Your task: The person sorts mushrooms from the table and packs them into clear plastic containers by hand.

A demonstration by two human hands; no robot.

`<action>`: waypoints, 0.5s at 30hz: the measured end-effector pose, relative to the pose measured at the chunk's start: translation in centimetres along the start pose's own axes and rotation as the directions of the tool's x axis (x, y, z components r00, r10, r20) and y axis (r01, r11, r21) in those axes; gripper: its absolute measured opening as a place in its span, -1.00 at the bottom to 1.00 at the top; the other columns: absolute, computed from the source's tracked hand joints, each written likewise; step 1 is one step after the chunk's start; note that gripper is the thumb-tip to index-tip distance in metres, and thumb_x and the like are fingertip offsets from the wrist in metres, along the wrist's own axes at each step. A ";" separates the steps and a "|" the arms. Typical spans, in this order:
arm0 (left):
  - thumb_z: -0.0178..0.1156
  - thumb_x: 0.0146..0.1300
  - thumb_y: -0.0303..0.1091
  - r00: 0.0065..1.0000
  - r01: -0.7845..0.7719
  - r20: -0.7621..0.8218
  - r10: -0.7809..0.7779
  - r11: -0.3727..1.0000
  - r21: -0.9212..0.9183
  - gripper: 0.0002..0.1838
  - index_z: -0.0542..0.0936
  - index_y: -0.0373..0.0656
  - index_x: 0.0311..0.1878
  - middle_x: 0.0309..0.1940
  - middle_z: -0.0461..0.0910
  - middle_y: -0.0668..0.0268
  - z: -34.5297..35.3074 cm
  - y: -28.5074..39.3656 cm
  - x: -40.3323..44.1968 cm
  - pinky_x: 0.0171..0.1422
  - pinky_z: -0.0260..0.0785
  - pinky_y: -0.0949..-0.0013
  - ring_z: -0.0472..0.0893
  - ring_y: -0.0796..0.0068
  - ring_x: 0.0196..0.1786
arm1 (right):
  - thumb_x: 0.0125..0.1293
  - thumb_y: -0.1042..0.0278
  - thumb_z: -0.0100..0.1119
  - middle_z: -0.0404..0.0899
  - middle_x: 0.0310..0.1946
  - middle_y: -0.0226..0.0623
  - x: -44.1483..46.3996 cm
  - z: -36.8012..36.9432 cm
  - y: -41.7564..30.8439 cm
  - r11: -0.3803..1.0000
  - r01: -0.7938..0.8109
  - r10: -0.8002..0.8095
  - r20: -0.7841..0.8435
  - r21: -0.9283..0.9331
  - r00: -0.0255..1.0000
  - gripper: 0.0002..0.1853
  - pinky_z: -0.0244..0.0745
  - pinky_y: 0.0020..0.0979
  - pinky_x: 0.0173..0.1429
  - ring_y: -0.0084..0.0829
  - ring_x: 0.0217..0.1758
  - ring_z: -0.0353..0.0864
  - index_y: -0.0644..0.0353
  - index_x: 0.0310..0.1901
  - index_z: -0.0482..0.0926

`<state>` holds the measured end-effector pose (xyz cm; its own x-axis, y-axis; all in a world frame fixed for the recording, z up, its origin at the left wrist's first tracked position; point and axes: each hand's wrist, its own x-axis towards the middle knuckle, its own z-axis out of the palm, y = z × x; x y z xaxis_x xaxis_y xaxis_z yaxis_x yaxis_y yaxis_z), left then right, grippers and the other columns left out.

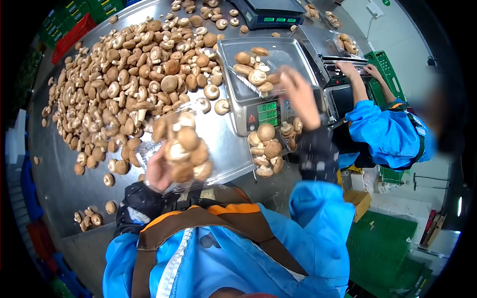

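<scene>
My left hand (157, 169) grips the side of a clear plastic tray of brown mushrooms (186, 151), held above the metal table's near edge. My right hand (298, 94) is blurred, its fingertips at the right end of a mushroom tray (256, 74) on the scale (268, 107); whether they hold anything is unclear. Green digits light up on the scale's display. Two more filled trays, one of them a tray of mushrooms (266, 149), sit just in front of the scale. A large pile of loose mushrooms (124, 79) spreads to the left of it.
At the right, a co-worker in a blue sleeve (382, 131) has both hands at a machine (343, 74). A second scale (268, 12) stands at the back. Green crates (385, 74) and a red crate (73, 38) are beyond the metal table (59, 198). Some mushrooms lie near its front-left edge.
</scene>
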<state>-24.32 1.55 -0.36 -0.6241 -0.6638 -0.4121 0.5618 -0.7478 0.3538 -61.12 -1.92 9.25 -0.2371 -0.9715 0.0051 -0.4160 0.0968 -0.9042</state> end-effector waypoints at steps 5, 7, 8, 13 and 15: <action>-0.09 0.39 -0.08 0.943 -0.233 -0.241 0.229 0.972 0.015 -0.52 0.34 -0.21 0.23 0.12 0.47 0.16 -4.0 0.6 -5.5 0.27 0.31 0.14 0.48 0.23 0.16 | 0.23 -0.05 0.13 0.28 0.25 0.05 11.7 0.3 5.7 0.811 0.257 -0.335 -0.058 -0.525 0.940 -0.32 0.27 -0.23 0.29 -0.02 0.29 0.31 0.14 0.30 0.24; -0.12 0.41 -0.11 0.925 -0.284 -0.267 0.271 0.959 -0.013 -0.53 0.32 -0.20 0.25 0.17 0.44 0.16 -6.3 0.3 -7.2 0.31 0.27 0.13 0.46 0.20 0.19 | 0.17 -0.16 0.13 0.31 0.22 0.10 13.7 1.9 8.5 0.824 0.237 -0.240 0.061 -0.515 0.969 -0.23 0.19 -0.19 0.34 0.01 0.31 0.27 0.13 0.32 0.21; -0.12 0.41 -0.12 0.922 -0.293 -0.275 0.274 0.956 -0.030 -0.53 0.31 -0.21 0.25 0.17 0.43 0.15 -6.3 0.2 -7.8 0.32 0.27 0.12 0.45 0.19 0.20 | 0.15 -0.19 0.15 0.32 0.21 0.09 13.0 2.8 7.5 0.869 0.165 -0.145 0.078 -0.467 0.986 -0.20 0.19 -0.18 0.34 0.01 0.31 0.27 0.12 0.32 0.20; -0.12 0.40 -0.11 0.899 -0.368 -0.298 0.321 0.923 -0.114 -0.52 0.30 -0.22 0.26 0.19 0.41 0.12 -6.4 -0.2 -9.2 0.33 0.25 0.10 0.42 0.13 0.22 | -0.05 -0.17 0.34 0.33 0.19 0.02 6.9 5.7 4.2 0.579 0.282 -0.391 0.043 -0.765 0.919 -0.01 0.17 -0.14 0.32 -0.06 0.28 0.28 0.23 0.32 0.12; -0.11 0.39 -0.10 0.872 -0.396 -0.353 0.338 0.912 -0.105 -0.51 0.30 -0.22 0.26 0.18 0.42 0.12 -7.9 -0.5 -9.0 0.32 0.26 0.11 0.43 0.14 0.22 | -0.08 -0.11 0.40 0.32 0.19 0.00 6.4 6.4 4.8 0.657 0.251 -0.352 0.006 -0.711 0.936 0.03 0.17 -0.12 0.31 -0.07 0.28 0.28 0.24 0.33 0.08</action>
<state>-14.72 7.95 -3.45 -0.1624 -0.8281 -0.5365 0.8169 -0.4178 0.3976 -59.01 -9.07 2.19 -0.0705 -0.9447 0.3202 -0.9568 -0.0267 -0.2895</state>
